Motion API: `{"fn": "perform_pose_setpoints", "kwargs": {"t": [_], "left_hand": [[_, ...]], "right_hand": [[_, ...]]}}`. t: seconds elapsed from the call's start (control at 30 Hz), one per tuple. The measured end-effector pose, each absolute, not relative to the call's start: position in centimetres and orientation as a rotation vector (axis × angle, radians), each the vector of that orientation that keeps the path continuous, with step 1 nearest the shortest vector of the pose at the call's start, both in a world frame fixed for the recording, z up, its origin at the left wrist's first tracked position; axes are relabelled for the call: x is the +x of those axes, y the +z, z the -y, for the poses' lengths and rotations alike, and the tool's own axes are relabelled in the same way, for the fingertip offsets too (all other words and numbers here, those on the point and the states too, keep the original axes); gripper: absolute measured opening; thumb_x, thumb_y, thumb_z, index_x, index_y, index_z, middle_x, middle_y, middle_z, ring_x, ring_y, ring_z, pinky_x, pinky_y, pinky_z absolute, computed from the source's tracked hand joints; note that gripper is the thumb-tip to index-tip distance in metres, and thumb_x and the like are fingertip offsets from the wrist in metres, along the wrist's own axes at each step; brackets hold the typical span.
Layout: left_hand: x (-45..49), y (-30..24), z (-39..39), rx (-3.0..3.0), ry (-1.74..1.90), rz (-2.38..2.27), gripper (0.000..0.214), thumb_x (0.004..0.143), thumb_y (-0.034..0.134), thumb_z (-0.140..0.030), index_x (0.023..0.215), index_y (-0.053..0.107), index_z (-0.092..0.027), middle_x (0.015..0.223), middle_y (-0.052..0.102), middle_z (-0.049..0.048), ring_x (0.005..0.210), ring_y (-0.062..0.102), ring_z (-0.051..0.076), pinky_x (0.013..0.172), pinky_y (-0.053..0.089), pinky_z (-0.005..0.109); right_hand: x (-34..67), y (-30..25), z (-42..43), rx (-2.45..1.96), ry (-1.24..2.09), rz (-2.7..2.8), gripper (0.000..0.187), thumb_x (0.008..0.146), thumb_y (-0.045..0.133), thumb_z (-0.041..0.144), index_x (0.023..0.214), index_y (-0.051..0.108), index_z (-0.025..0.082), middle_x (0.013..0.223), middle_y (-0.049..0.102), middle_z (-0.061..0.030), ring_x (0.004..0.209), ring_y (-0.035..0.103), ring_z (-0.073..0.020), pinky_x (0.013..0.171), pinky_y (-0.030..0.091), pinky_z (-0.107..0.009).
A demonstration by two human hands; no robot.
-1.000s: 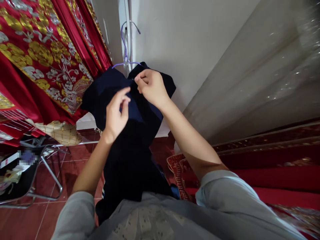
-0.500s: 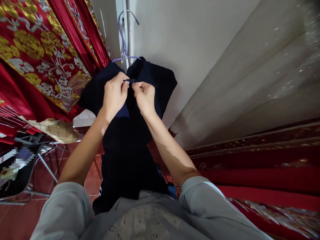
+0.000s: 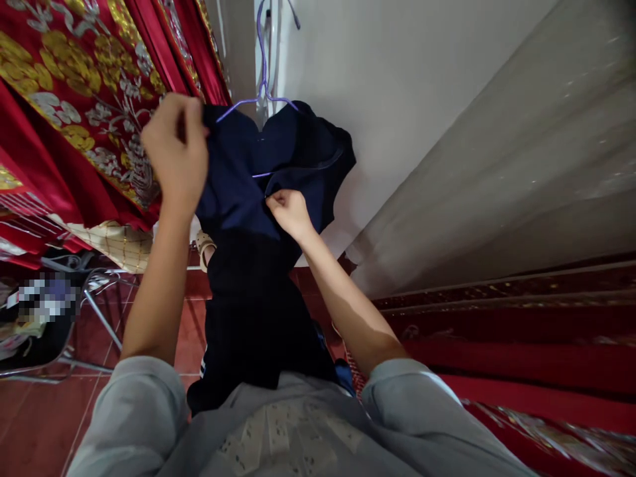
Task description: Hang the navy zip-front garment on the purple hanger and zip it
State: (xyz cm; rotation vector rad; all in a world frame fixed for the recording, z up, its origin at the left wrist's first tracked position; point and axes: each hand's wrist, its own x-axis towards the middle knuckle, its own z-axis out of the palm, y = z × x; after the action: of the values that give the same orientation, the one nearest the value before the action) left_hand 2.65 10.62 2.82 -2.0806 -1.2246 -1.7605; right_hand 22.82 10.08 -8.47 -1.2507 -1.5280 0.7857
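Note:
A dark navy short-sleeved shirt (image 3: 233, 199) hangs on a purple wire hanger (image 3: 264, 86) in front of me. The neck is spread, and part of the hanger's lower bar shows through the opening. Low on that opening, my right hand (image 3: 291, 212) pinches the shirt's front edge between thumb and fingers. My left hand (image 3: 176, 152) is up at the shirt's left shoulder, fingers curled together and slightly blurred. Whether cloth is between those fingertips is hidden.
Red cloth with gold and silver embroidery (image 3: 74, 66) hangs at left. Below it stands a black chair (image 3: 50, 344) with things on it. A pale sparkling fabric (image 3: 472, 179) hangs at right, above red garments (image 3: 521, 358). Red tiles (image 3: 94, 338) cover the floor.
My hands were together pinching the shirt's front below the collar. The left has moved up and left, the right slightly down, and the neck opening has spread apart.

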Motion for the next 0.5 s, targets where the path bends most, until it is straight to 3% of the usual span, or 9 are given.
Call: {"fn": "perform_pose_setpoints", "kwargs": {"t": [0.13, 0.23, 0.37, 0.43, 0.5], "left_hand": [[-3.1, -1.4, -10.7, -1.966, -1.657, 1.62, 0.036, 0.106, 0.056, -0.034, 0.075, 0.054, -0.018, 0.066, 0.051, -0.0023, 0.065, 0.048, 0.013, 0.074, 0.04, 0.029], [-5.0, -5.8, -10.1, -2.266, -1.456, 1.747, 0.036, 0.102, 0.059, -0.035, 0.069, 0.055, -0.021, 0.057, 0.047, -0.0021, 0.062, 0.049, 0.018, 0.075, 0.043, 0.032], [-4.1, -8.7, -9.2, -2.874, -1.173, 1.718, 0.043, 0.092, 0.068, -0.043, 0.057, 0.05, -0.024, 0.049, 0.042, -0.0029, 0.051, 0.041, 0.017, 0.064, 0.043, 0.032], [-2.4, -8.3, -8.5, -2.979, -1.129, 1.699, 0.046, 0.094, 0.064, -0.048, 0.058, 0.05, -0.023, 0.052, 0.045, -0.0019, 0.051, 0.041, 0.016, 0.06, 0.041, 0.031], [-0.1, -6.8, -7.3, -2.992, -1.246, 1.647, 0.044, 0.099, 0.056, -0.05, 0.066, 0.055, -0.021, 0.061, 0.052, 0.0001, 0.057, 0.048, 0.016, 0.06, 0.042, 0.031]], "right_hand": [[24.1, -9.6, -7.7, -1.167, 0.869, 1.483, 0.013, 0.081, 0.059, 0.021, 0.069, 0.063, 0.016, 0.056, 0.055, 0.0013, 0.052, 0.045, -0.0109, 0.055, 0.032, -0.028], [25.7, -9.8, -6.3, -1.1, 0.979, 1.547, 0.013, 0.079, 0.057, 0.022, 0.068, 0.06, 0.017, 0.057, 0.053, 0.0022, 0.054, 0.044, -0.0101, 0.054, 0.031, -0.026], [27.4, -9.9, -5.4, -1.146, 1.123, 1.947, 0.008, 0.08, 0.06, 0.019, 0.073, 0.064, 0.017, 0.061, 0.059, 0.0002, 0.055, 0.049, -0.0115, 0.056, 0.034, -0.027], [27.6, -9.7, -5.1, -1.134, 1.082, 2.081, 0.008, 0.08, 0.068, 0.023, 0.085, 0.066, 0.016, 0.075, 0.066, -0.0033, 0.064, 0.056, -0.0145, 0.06, 0.041, -0.029], [26.9, -9.3, -4.8, -1.017, 0.953, 2.088, 0.034, 0.077, 0.078, 0.032, 0.105, 0.065, 0.017, 0.102, 0.069, -0.0091, 0.084, 0.064, -0.0201, 0.073, 0.049, -0.033]]}}
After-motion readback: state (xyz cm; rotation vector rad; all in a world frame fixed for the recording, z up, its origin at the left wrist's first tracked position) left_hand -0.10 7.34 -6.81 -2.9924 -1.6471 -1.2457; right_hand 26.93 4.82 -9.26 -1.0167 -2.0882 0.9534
